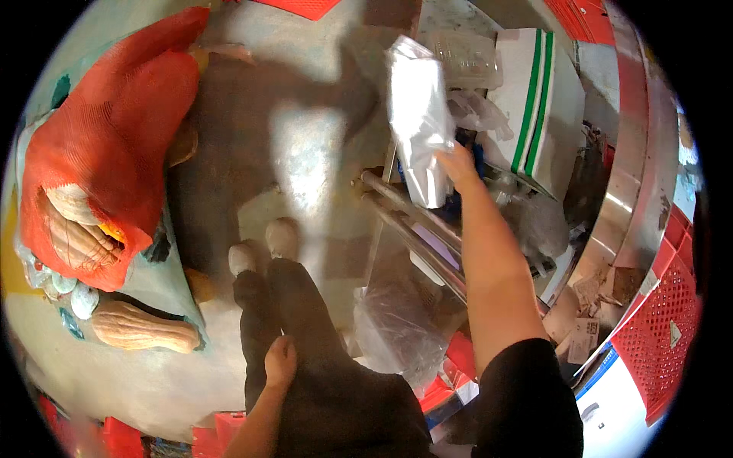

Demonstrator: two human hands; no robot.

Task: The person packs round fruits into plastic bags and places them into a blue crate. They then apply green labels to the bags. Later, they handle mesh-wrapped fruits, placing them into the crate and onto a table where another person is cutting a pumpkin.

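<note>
My right hand (458, 166) grips the lower part of a shiny bundle of clear plastic film or bags (421, 114), held out at the right over a metal-framed rack or cart. My left hand (280, 360) hangs by my thigh with its fingers curled; nothing shows in it, though its inner side is hidden. A clear plastic container (464, 60) and a crumpled clear bag (484, 117) lie just beyond the bundle, beside a white box with green stripes (515, 103). Far to the left is a red mesh sack (114, 137), torn at one end, with long tan squashes (77, 235) showing inside.
Metal rails (418, 229) of the rack run close to my right leg. A clear plastic bag (401, 338) hangs or lies below them. One loose squash (143, 326) rests at the left. Red perforated crates (664, 332) stand at the far right, beyond a curved-looking metal edge (624, 189).
</note>
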